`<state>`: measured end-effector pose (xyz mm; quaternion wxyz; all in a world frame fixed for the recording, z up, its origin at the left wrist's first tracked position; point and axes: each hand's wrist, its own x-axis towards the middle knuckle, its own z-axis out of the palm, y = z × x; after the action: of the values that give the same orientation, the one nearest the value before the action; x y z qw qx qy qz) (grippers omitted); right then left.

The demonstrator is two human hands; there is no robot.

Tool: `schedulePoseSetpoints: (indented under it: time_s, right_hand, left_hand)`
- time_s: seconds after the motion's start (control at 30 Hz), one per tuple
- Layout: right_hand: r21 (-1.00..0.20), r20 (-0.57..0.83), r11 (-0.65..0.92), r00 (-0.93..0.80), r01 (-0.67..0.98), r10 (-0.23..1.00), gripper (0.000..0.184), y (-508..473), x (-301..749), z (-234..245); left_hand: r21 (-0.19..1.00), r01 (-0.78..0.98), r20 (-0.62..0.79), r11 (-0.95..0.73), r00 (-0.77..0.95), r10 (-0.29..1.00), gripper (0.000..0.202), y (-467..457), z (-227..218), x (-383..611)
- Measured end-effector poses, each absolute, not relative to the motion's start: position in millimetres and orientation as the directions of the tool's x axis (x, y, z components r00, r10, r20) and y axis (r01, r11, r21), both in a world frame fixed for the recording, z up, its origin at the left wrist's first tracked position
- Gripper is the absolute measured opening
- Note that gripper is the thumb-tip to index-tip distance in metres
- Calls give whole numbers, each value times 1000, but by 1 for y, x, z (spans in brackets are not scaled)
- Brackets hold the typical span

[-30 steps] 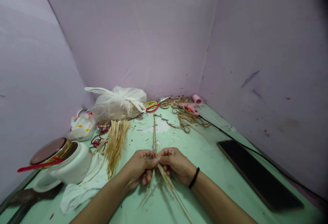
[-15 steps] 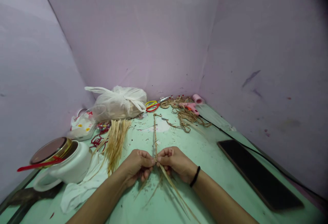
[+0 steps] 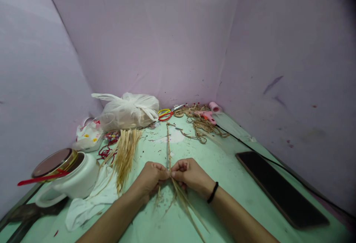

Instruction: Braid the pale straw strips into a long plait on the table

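Observation:
My left hand (image 3: 151, 178) and my right hand (image 3: 191, 174) meet at the middle of the green table (image 3: 222, 161), both pinched shut on a thin braided straw cord (image 3: 168, 143). The braid runs straight away from my fingers toward the back wall. Loose straw strands (image 3: 185, 206) fan out below my hands toward me. A black band sits on my right wrist.
A bundle of straw strips (image 3: 125, 152) lies left of my hands. Beside it are a white pot (image 3: 73, 182) with a lid, a white cloth (image 3: 91, 202) and a plastic bag (image 3: 128, 111). Scissors (image 3: 167, 115), tangled twine (image 3: 201, 126), a pink glue gun (image 3: 205, 116) and a dark phone (image 3: 280, 187) lie beyond.
My hands stay pinched together at the braid, with small finger shifts. The loose strands below them have swung and regrouped slightly.

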<state>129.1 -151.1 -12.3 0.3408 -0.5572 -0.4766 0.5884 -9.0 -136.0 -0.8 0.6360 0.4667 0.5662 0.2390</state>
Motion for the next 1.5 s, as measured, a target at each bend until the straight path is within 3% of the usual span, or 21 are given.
schedulePoseSetpoints:
  time_s: [0.17,0.3,0.63,0.77,0.83,0.93,1.0,1.03,1.1,1.2,1.23,1.3,1.4,1.5]
  right_hand:
    - [-900,-179,-148,-38,410,983,5,-154,132,-15]
    - [-804,-166,-125,-16,581,986,12,-161,132,-6]
    - [-696,52,135,-139,705,989,17,-180,118,4]
    - [-738,31,181,-235,650,972,15,-179,120,5]
    - [-806,-113,101,-319,584,941,14,-182,125,10]
    - [-856,-450,-188,-517,481,728,12,-188,135,24]
    - [-844,-532,-291,-629,451,566,11,-190,142,32]
    - [-856,-515,-298,-654,422,554,10,-189,145,35]
    - [-907,-419,-285,-579,311,699,10,-184,148,38]
    - [-950,-313,-301,-187,88,931,9,-172,145,34]
    - [-945,-326,-325,-110,30,939,8,-169,141,32]
    - [-921,-381,-388,-147,-26,913,7,-166,132,26]
    - [-885,-445,-465,-244,-31,862,6,-164,120,15]
    - [-884,-461,-467,-175,10,870,14,-163,116,5]
  left_hand:
    - [877,311,-442,367,218,870,11,-136,-1,-5]
    - [874,326,-436,360,200,878,7,-138,0,-2]
    - [881,209,-468,425,240,851,14,-142,4,-10]
    - [905,250,-404,344,251,879,8,-141,2,-12]
    - [915,257,-377,312,262,888,7,-140,1,-11]
    - [905,250,-406,343,274,872,9,-139,2,-11]
    - [897,239,-430,372,273,861,11,-138,4,-13]
    - [895,239,-435,378,272,858,12,-137,5,-14]
    - [893,245,-438,378,281,854,15,-136,7,-16]
    - [892,251,-442,376,310,842,17,-136,8,-17]
    - [893,250,-441,374,319,839,16,-136,8,-17]
    - [895,247,-439,373,333,834,15,-137,8,-16]
    - [897,243,-437,368,373,819,14,-137,6,-15]
    - [903,259,-422,342,398,815,14,-134,3,-16]
